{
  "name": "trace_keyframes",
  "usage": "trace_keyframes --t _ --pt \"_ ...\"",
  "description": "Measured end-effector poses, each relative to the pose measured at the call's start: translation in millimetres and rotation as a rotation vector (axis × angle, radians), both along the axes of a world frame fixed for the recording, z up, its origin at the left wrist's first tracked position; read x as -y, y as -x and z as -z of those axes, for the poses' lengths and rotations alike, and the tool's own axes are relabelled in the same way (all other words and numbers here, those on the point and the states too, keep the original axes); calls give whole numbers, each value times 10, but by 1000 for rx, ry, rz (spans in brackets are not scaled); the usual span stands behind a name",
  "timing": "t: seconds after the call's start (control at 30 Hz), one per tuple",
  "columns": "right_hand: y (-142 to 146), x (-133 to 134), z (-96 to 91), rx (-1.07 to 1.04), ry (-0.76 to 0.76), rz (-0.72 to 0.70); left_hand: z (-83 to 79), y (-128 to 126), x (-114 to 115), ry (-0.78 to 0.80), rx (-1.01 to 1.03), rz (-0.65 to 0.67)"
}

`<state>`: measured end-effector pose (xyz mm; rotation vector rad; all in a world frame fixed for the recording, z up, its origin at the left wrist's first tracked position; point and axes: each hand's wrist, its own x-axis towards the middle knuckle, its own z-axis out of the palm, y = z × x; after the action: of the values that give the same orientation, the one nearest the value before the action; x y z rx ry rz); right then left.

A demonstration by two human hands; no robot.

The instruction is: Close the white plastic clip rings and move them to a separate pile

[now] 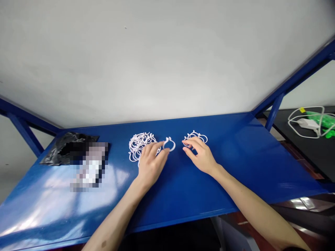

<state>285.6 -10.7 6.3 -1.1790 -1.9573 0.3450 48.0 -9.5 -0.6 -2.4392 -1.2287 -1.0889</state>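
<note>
My left hand (151, 161) lies on the blue shelf (235, 164), its fingertips pinching a single white plastic ring (169, 144). Just left of that ring sits a larger pile of white rings (139, 144), partly covered by my left fingers. My right hand (200, 153) rests beside a smaller pile of white rings (195, 137), fingers curled with their tips touching the pile's near edge; whether they grip a ring is hidden.
A black plastic bag (62, 150) and a blurred-out object (90, 167) lie at the shelf's left. Blue frame struts (274, 108) rise at both ends. To the right, a dark table holds a white cable (305, 122) and green items (327, 122).
</note>
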Motion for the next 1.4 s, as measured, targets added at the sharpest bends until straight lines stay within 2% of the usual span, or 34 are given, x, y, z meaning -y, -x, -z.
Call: trace_keyframes --t 0.17,0.27,0.37,0.53,0.77,0.9,1.0,1.13,1.27,1.4 --pt "137 113 39 -179 272 -47 -4 -211 180 64 -55 224" --pt "157 106 31 -184 250 -77 6 -249 226 103 -20 332" --pt "152 93 9 -159 194 -123 42 -273 252 123 65 371" --pt "161 110 -11 -126 315 -172 97 -295 256 137 246 313" --pt "169 131 -60 -192 347 -196 90 -232 211 109 172 250" --pt "180 127 -73 -197 345 -114 98 -213 215 148 117 270" --pt "173 117 -73 -206 361 -55 56 -227 236 171 219 244" --pt "148 113 -66 -149 328 -105 -16 -247 239 328 463 98" --pt "133 122 -37 -97 298 -157 -28 -244 212 567 561 138" --pt "134 137 5 -176 299 -135 -11 -241 211 740 634 140"
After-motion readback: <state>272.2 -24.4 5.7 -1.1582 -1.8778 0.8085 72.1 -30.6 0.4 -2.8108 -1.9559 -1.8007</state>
